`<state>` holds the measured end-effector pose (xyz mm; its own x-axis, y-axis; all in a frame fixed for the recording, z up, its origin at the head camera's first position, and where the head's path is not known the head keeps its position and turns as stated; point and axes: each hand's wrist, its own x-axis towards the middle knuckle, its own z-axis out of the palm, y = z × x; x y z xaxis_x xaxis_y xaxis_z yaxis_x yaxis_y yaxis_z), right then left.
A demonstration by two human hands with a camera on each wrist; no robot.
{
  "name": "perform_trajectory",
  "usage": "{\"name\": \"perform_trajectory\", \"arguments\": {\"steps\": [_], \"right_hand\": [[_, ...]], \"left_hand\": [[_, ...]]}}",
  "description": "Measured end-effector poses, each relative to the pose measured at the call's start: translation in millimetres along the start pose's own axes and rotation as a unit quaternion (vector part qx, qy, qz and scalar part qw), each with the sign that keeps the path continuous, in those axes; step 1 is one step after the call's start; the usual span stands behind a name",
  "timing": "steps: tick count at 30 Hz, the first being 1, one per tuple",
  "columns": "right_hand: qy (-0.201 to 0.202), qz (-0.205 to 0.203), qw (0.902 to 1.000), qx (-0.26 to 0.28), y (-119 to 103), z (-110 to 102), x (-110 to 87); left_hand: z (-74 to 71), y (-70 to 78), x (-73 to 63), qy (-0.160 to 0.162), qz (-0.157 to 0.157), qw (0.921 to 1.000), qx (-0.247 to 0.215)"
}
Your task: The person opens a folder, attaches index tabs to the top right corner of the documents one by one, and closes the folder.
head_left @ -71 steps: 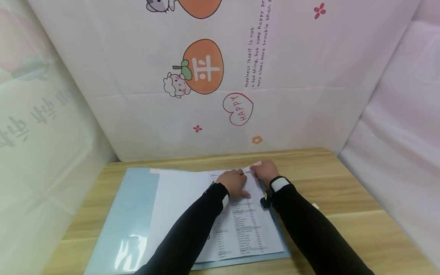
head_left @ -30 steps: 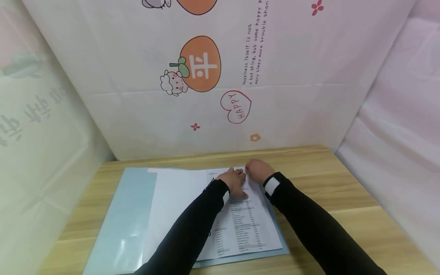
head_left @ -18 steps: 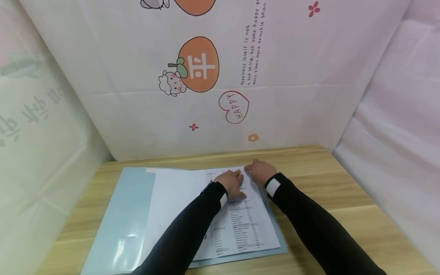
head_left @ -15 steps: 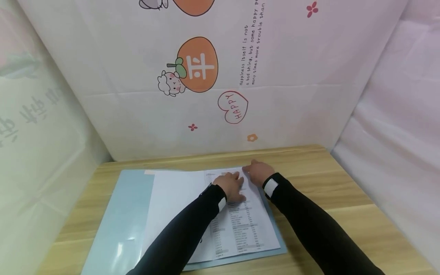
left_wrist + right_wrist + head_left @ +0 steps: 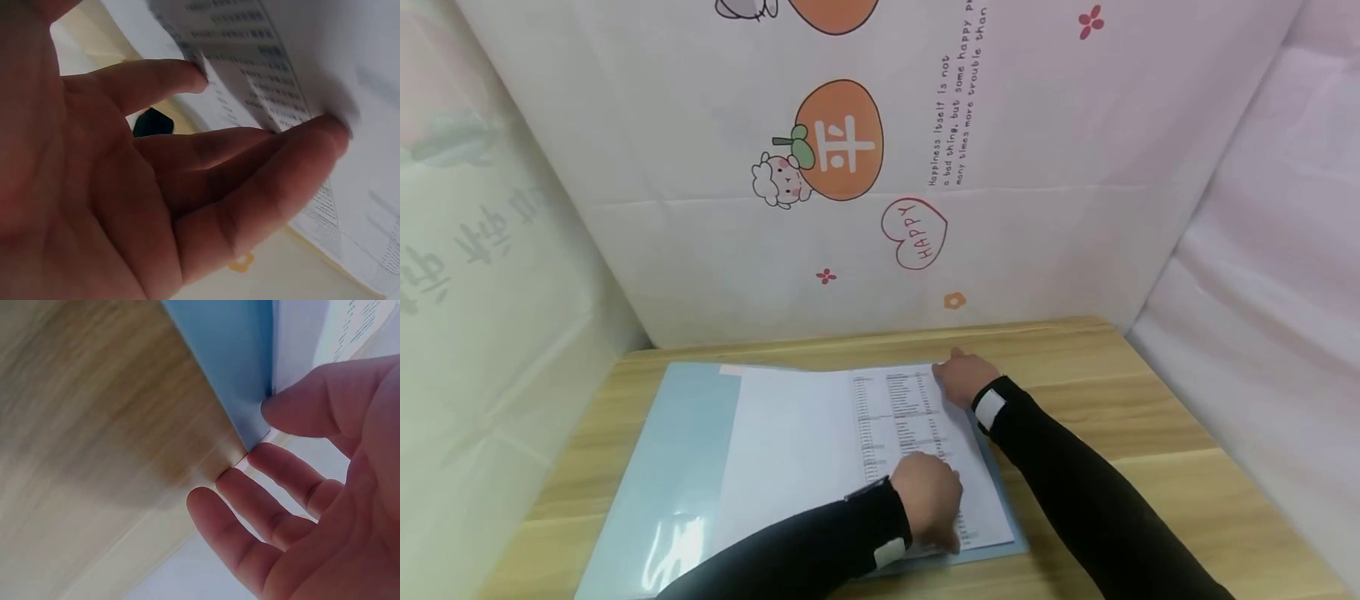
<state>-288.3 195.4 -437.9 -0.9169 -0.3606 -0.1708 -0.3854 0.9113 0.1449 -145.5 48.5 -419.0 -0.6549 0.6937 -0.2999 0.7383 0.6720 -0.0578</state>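
Observation:
A printed white sheet [image 5: 880,425] lies on an open light-blue folder [image 5: 696,433]. My left hand [image 5: 928,496] is over the sheet's lower right part, covering some of the printed columns. In the left wrist view its fairly straight fingers [image 5: 275,181] touch the paper with their tips. My right hand [image 5: 964,379] rests at the top right corner of sheet and folder. Its thumb [image 5: 300,409] touches the blue edge in the right wrist view, with the other fingers spread by the corner. A pale pink strip [image 5: 730,370] shows at the sheet's top left.
The folder lies on a wood-grain table [image 5: 1120,417]. White printed cloth [image 5: 700,267] hangs behind the table and at both sides. Glare shines on the folder's lower left [image 5: 673,550].
My left hand has moved down the sheet toward its lower right, uncovering upper print. Earlier my right hand pinched a pale strip at the top right corner; now it stays there with no strip visible.

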Motion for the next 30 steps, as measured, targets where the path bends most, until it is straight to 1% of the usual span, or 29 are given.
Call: {"name": "perform_trajectory", "arguments": {"steps": [3,6,11,13,16,18,22,25,27,30], "right_hand": [[-0.004,0.019,0.9998,0.011,0.3,2.9,1.2],[-0.002,0.030,0.9994,0.015,1.0,6.0,2.4],[0.003,0.029,0.9994,0.017,2.6,10.8,5.4],[0.005,0.034,0.9991,0.027,5.6,16.3,7.9],[0.005,0.036,0.9976,0.059,11.6,23.5,8.7],[0.001,0.039,0.9946,0.096,16.5,26.0,6.7],[-0.017,0.035,0.9837,0.176,22.1,21.9,-2.0],[-0.030,0.025,0.9751,0.218,22.8,16.8,-11.5],[-0.024,0.007,0.9728,0.230,23.2,16.1,-17.8],[-0.009,-0.014,0.9739,0.226,25.4,19.9,-27.6]], "left_hand": [[2.4,4.3,-4.8,0.011,0.004,0.9997,0.021],[7.2,2.8,-3.5,0.023,-0.007,0.9993,0.029],[13.0,-3.3,0.7,0.030,-0.011,0.9994,0.011],[11.2,-5.0,0.2,0.030,-0.011,0.9995,0.002],[7.4,-6.5,-2.0,0.031,-0.011,0.9994,-0.008],[4.5,-7.6,-3.7,0.028,-0.011,0.9994,-0.014],[0.9,-11.2,-6.8,0.025,-0.011,0.9992,-0.031],[0.3,-14.4,-8.3,0.023,-0.009,0.9988,-0.041],[0.7,-16.2,-9.0,0.021,-0.006,0.9988,-0.045],[1.8,-18.4,-8.6,0.017,-0.001,0.9985,-0.053]]}}
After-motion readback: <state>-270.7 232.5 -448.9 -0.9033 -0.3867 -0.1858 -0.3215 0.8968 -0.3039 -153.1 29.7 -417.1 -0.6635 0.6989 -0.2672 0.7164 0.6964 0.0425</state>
